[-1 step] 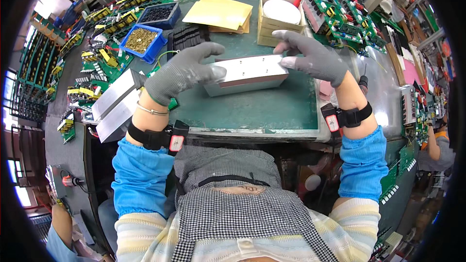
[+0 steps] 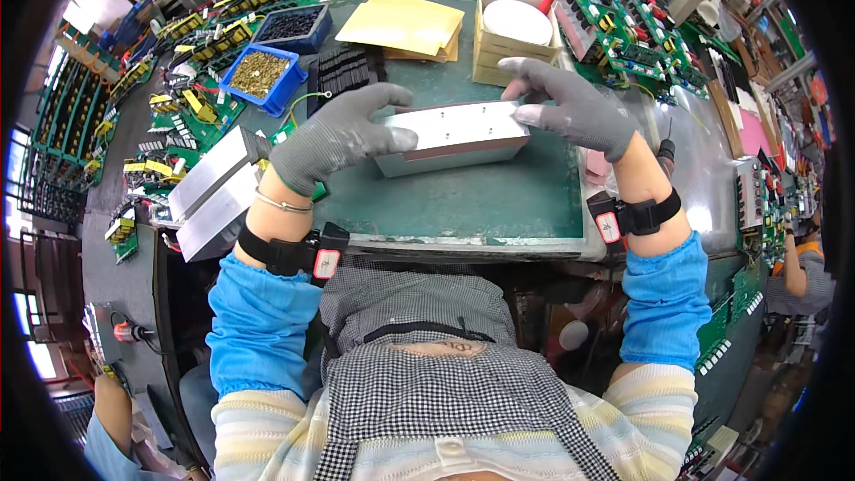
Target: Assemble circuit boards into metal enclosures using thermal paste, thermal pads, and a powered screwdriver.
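A long metal block lies crosswise on the green work mat, its white upper face marked with several small holes and its grey side toward me. At its left end is my gloved left hand. The thumb overlaps the white face and the fingers stretch past the back edge, with a gap between. My gloved right hand is at the other end, one fingertip by the corner and the other fingers spread above. Whether either hand presses on the block is hard to see.
Left stand a blue tray of brass-coloured small parts, a tray of black parts and two metal blocks. Behind are yellow sheets and a cardboard box. Circuit boards stand right, near a screwdriver.
My left hand has shifted very slightly to the right. The block and my right hand look nearly the same.
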The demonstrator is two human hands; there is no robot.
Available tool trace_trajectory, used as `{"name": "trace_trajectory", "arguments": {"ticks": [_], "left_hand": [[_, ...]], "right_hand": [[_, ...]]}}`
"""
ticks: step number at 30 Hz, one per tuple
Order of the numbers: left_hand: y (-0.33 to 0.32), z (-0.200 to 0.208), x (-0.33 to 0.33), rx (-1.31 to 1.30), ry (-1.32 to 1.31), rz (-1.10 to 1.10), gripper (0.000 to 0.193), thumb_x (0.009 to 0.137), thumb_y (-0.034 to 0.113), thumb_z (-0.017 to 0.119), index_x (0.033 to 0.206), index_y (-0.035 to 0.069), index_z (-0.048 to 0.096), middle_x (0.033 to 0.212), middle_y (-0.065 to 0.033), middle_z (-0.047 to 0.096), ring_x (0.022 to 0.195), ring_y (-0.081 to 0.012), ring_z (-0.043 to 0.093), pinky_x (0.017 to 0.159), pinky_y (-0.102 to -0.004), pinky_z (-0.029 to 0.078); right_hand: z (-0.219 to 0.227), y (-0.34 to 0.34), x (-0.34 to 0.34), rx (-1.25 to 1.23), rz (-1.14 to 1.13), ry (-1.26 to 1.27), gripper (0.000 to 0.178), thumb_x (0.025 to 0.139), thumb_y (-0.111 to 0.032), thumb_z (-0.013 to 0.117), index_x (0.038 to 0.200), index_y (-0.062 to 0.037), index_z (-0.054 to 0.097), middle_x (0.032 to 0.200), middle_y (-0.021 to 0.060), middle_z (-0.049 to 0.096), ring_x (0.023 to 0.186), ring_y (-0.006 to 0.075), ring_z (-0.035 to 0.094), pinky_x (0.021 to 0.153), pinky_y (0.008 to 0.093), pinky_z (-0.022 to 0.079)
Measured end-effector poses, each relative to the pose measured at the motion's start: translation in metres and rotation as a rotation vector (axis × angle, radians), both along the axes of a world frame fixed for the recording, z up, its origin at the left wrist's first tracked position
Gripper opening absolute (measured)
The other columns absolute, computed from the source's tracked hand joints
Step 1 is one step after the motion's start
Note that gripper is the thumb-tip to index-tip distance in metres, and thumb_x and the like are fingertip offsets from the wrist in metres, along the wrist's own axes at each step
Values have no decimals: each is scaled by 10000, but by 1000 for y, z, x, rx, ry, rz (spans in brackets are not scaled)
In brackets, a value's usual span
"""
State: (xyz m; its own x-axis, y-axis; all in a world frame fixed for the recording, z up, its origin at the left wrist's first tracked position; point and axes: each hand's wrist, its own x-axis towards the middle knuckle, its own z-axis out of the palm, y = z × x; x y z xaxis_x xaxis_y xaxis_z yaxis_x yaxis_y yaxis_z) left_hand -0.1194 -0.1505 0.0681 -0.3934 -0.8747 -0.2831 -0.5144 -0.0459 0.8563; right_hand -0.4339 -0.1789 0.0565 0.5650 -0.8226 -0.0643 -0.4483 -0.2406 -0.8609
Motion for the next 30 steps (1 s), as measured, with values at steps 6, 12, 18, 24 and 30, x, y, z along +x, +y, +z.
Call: {"name": "trace_trajectory", "arguments": {"ticks": [6,12,18,24,30], "left_hand": [[-3,-20,5,-78,-67,-9,553,802,294,765,1240,-5,610,1110,-95,665,1044,-171,595,964,-306,443],[1,-30,6,-124,73,3,587,795,402,770,1170,-32,644,1065,-139,664,1000,-213,609,918,-338,465],[4,-26,6,-105,61,16,607,793,344,769,1242,-34,616,1135,-124,670,1056,-194,599,970,-320,441],[4,-29,6,-143,16,6,567,795,362,759,1219,6,641,1111,-117,682,1045,-185,605,965,-322,445],[1,-32,9,-103,69,-19,559,807,354,751,1222,-1,634,1106,-113,679,1043,-183,601,965,-319,441]], "right_hand": [[-5,2,2,16,-9,-73,543,899,-107,642,1398,-1,454,1075,73,652,1015,148,611,936,294,481],[-2,6,3,7,-27,-32,528,906,-80,633,1396,6,454,1080,70,644,1005,142,604,923,291,482],[0,9,6,22,-50,-36,521,904,-66,631,1392,-5,461,1093,61,633,999,125,595,902,281,491],[-1,10,6,40,-86,-69,500,893,-52,657,1358,4,480,1058,71,644,1005,137,602,915,287,494],[-3,9,6,33,-89,-58,504,891,-70,668,1355,0,484,1071,65,637,1008,132,596,917,285,491]]}}
